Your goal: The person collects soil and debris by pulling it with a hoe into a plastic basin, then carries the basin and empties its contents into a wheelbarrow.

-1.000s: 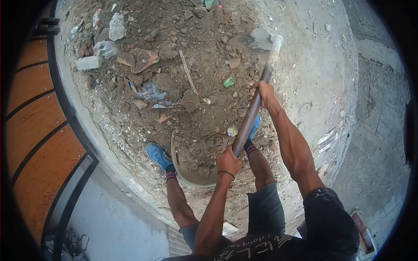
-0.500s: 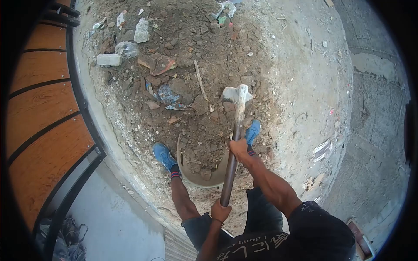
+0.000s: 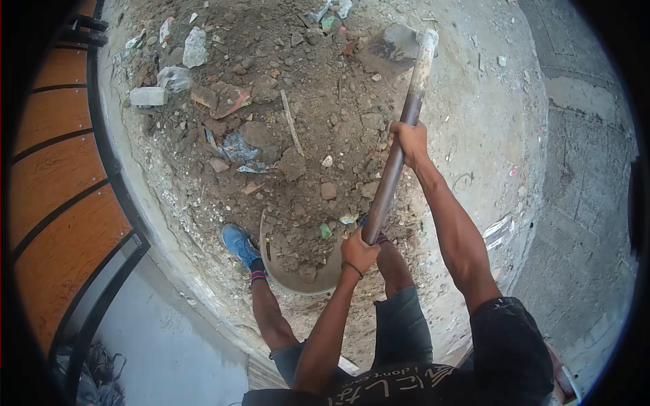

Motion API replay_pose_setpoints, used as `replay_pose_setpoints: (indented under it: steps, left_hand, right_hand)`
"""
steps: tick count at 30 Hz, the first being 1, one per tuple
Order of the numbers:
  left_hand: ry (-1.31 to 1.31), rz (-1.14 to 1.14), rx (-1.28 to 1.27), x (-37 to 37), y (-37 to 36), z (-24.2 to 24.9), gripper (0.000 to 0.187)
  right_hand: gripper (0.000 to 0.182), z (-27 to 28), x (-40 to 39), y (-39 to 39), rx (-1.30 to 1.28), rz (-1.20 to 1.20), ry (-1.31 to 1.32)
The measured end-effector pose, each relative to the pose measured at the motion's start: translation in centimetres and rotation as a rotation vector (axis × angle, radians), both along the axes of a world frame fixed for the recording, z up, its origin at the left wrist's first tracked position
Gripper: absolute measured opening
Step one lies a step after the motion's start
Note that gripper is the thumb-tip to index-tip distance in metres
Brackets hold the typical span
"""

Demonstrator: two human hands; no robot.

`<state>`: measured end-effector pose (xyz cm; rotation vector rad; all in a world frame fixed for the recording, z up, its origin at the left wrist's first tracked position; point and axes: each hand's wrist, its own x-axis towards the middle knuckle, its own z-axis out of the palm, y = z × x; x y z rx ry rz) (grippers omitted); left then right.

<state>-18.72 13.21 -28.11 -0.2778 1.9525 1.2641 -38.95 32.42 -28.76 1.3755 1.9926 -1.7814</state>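
Near the far right edge of the dirt, the hoe has its head beyond both hands. The right hand wraps mid-handle; the left hand clasps the near end.

Within the grip, dark brown was shown by the handle, with blotchy white at its far end. Below the grip, the black shirt was marked with white lettering, and the shorts were coloured dark grey. To the left, the black sock was banded in red and blue, the shoe was coloured blue, and the tub was tinted dull beige around brown soil. Farther left, orange-brown boards were streaked with darker grain.
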Motion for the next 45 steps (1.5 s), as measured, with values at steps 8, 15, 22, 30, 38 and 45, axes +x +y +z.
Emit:
replay_pose_setpoints:
  steps: [8,15,22,30,38,45]
  left_hand:
    - [-0.236,-0.026,-0.123,12.5,-5.0,-0.4,0.041]
    - [-0.273,0.002,-0.078,6.8,-5.6,2.8,0.043]
    - [-0.466,0.029,-0.132,16.7,-12.0,12.4,0.039]
    - [-0.472,-0.168,-0.276,21.1,-19.9,24.7,0.039]
    - [-0.044,-0.629,0.032,5.0,-13.4,4.3,0.038]
    - [-0.060,-0.691,-0.083,2.4,-15.5,-2.1,0.033]
  right_hand:
    - [0.013,-8.5,11.1,-4.0,0.064,-0.089,-0.352]
    - [0.016,-7.4,8.4,-5.0,-0.019,-0.048,-0.440]
    - [0.012,-5.9,21.0,-11.6,-0.065,0.088,-0.545]
    - [0.006,7.6,30.7,-20.9,-0.401,-0.255,-0.445]
    - [0.013,3.8,21.2,-4.7,-0.068,-0.724,-0.040]
    - [0.007,-6.8,19.4,-7.9,0.001,-0.775,-0.310]
